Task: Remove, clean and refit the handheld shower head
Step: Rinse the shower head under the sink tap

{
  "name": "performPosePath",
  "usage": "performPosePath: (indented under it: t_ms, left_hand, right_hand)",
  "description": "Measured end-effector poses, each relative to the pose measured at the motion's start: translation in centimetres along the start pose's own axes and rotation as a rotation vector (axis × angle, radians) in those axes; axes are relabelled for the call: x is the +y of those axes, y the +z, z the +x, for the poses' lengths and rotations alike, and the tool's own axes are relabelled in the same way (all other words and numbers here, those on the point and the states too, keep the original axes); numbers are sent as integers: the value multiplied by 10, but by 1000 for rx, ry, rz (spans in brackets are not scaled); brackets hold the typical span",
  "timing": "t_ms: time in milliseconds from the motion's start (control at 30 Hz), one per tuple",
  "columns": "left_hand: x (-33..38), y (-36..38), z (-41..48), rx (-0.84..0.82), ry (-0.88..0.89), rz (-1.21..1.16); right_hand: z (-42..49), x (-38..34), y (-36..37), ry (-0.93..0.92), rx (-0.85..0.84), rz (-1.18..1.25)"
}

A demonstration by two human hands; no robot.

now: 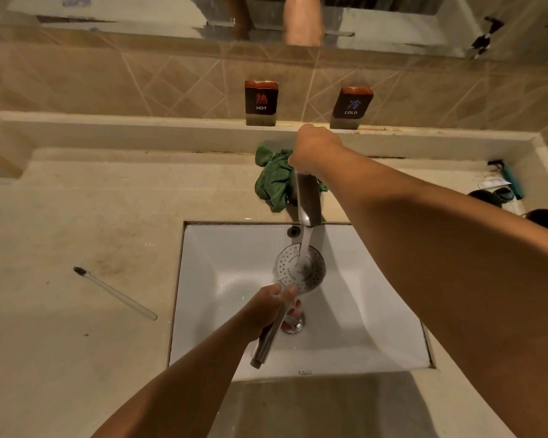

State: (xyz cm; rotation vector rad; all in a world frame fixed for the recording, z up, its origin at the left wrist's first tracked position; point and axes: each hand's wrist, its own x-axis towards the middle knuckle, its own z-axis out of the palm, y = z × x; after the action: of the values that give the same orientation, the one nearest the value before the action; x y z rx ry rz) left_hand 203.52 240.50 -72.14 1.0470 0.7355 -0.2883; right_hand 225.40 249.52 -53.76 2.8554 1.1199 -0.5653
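Rinse step: shower head [301, 268] under running water, over the sink [377, 327].
Our left hand [266, 308] is curled round the handle, spray face up in the stream from the faucet [307, 200]. Our right hand [314, 150] grips the faucet's top; the lever is hidden beneath it. We judge cleaning is near its end. Next: shut off the water, dry with the green cloth [272, 181] behind the faucet, then refit. A toothbrush [114, 294] lies apart on the counter [76, 216].
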Motion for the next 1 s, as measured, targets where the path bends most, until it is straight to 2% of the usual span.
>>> performPosePath:
  t_ms: [267,433,800,1000]
  left_hand:
    - [-2,-5,-3,-3,22,53]
    - [-4,-8,-6,-81,56,67]
    - [4,4,-22,106,-70,88]
    - [9,7,-29,167,-79,115]
  right_hand:
    - [2,1,0,6,4,10]
    - [1,1,1,8,14,36]
    - [0,5,12,29,104,105]
    - [-7,8,37,54,285,178]
